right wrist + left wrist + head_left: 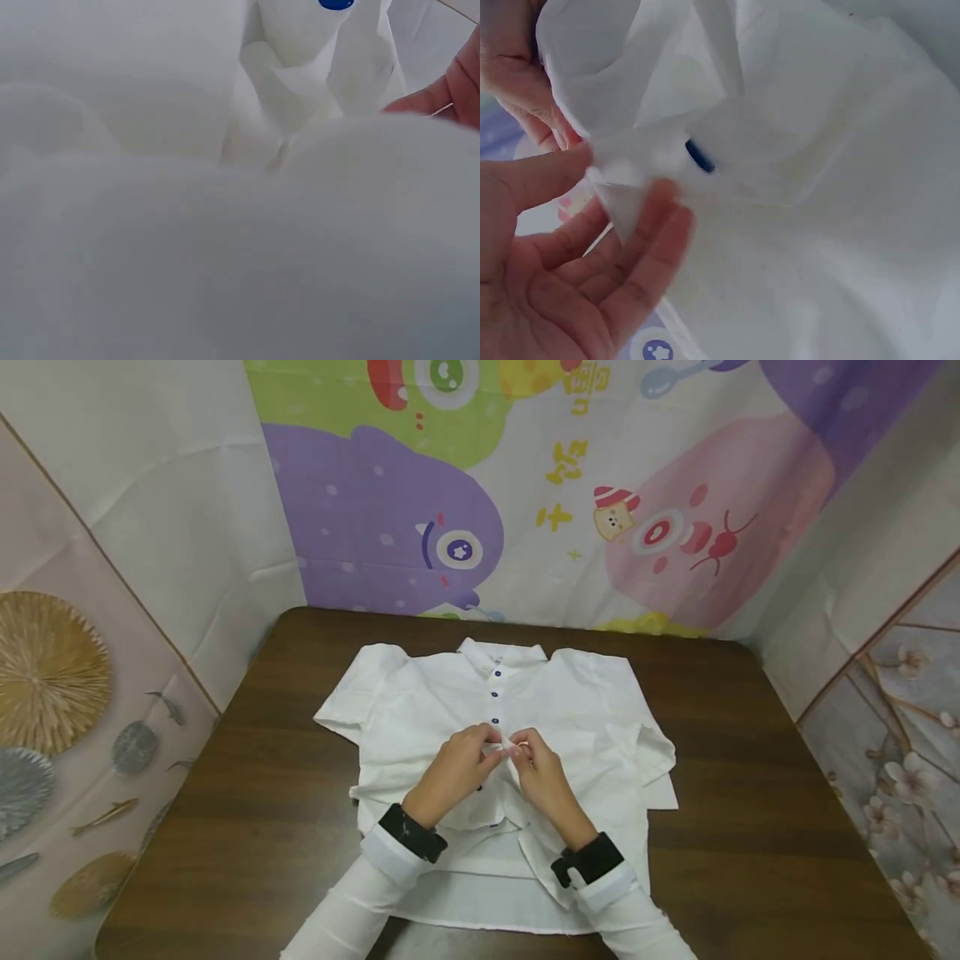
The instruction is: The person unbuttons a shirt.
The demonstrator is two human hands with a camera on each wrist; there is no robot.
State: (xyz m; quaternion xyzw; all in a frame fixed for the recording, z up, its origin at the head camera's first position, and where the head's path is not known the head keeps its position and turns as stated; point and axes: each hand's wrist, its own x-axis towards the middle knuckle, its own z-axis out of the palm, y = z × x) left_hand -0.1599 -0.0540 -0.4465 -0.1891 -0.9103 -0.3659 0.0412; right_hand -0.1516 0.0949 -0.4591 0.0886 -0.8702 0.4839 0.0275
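A white short-sleeved shirt (420, 710) lies front up, collar at the far side, with dark blue buttons (495, 695) down its middle. The left hand (459, 772) pinches the front edge between thumb and index finger; in the left wrist view the hand (570, 255) has its other fingers spread below a blue button (700, 155). Close beside it, the right hand (543, 781) pinches the same raised bit of cloth. Cloth (225, 262) hides most of the right wrist view, where a blue button (336, 3) and part of a hand (457, 86) show.
The shirt lies on a dark brown wooden table (262, 777), its lower hem (480, 914) near the front edge. Behind the table hangs a cartoon-printed cloth (540, 568); patterned panels stand at left and right. Both wrists wear black bands (412, 832).
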